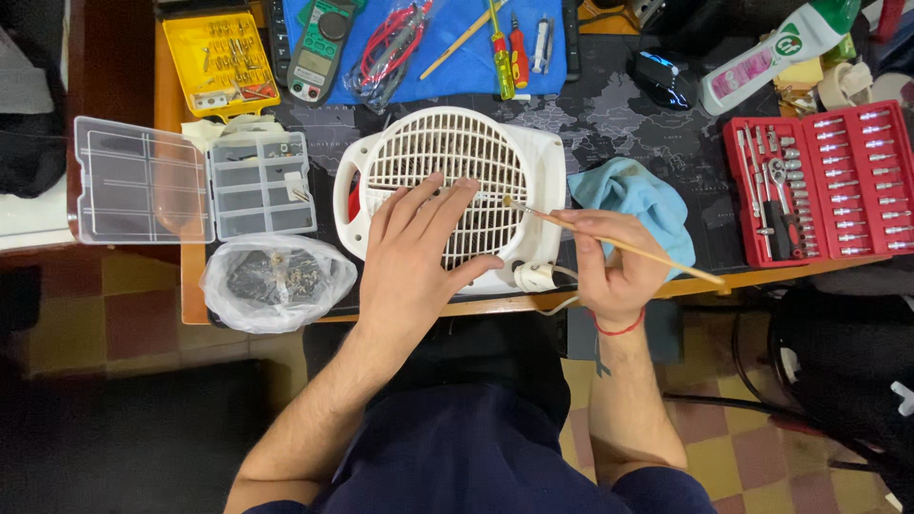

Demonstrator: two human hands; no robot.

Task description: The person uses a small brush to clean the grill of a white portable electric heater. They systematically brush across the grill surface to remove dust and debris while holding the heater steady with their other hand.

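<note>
Two hands were on the job when I looked through the head camera, and both were mine to watch. The left hand (pixel 419 249) lay flat with its fingers spread and open across the round grille of the white fan heater (pixel 447 195), pressing it down on the desk and gripping nothing. The right hand (pixel 614 266) was closed in a pinch around a thin wooden brush (pixel 609 243), held like a pen. The brush's long axis ran from lower right to upper left, and its bristle tip sat just beyond my left fingertips, touching the grille near its right edge. So the heater lay up and to the left of the right-hand fingers and directly beneath the left ones; the left hand was the nearer of the two. A blue cloth (pixel 633 195) lay just beyond the right knuckles, and further right stood an open red socket set (pixel 824 186). Left of the left hand I saw a clear plastic bag of small parts (pixel 276 281) and, above it, an open compartment box (pixel 190 181). A yellow bit case (pixel 221 62) and a multimeter (pixel 322 48) sat well apart at the far edge.
</note>
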